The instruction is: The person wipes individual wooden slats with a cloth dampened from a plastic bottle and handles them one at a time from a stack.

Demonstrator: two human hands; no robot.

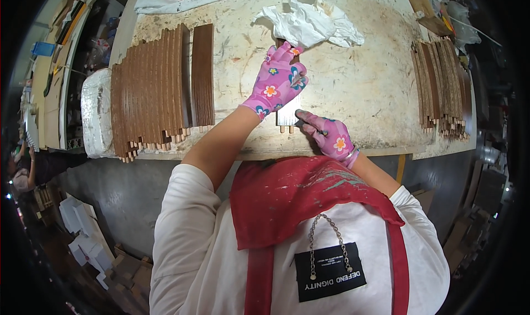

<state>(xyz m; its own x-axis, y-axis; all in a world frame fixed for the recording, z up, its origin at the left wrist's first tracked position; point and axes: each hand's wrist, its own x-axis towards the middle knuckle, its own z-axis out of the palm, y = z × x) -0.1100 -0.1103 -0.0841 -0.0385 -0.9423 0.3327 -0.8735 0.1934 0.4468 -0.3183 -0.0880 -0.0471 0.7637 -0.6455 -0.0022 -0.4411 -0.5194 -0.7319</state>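
- A narrow wooden slat [288,115] is being worked at the near edge of the desk [364,89], just in front of the person's chest.
- The slat is lying lengthwise from 12 to 6 o'clock; its near end, pale with small pegs, is showing at 6 o'clock of the left hand [276,82].
- The left hand, in a pink flowered glove, is being pressed down flat over the slat, fingers together, with a white rag [309,23] being touched or pinched at its fingertips at 12 o'clock; whether the rag is actually gripped cannot be told.
- The right hand [330,135], gloved alike, is being kept at 4 o'clock of the slat, its fingers closed together against the slat's near corner; a small dark tool may be pinched there, but this cannot be told.
- The step in hand is judged to be the wiping or coating of this one slat, with the near end being steadied.
- A fanned stack of brown slats [160,89] is lying at 9 o'clock, well apart; a second stack [441,89] is lying at 3 o'clock.
- The next move is judged to call for steady downward pressure and a stroke kept along the slat's length, so that the slat is not being pushed off the desk edge.
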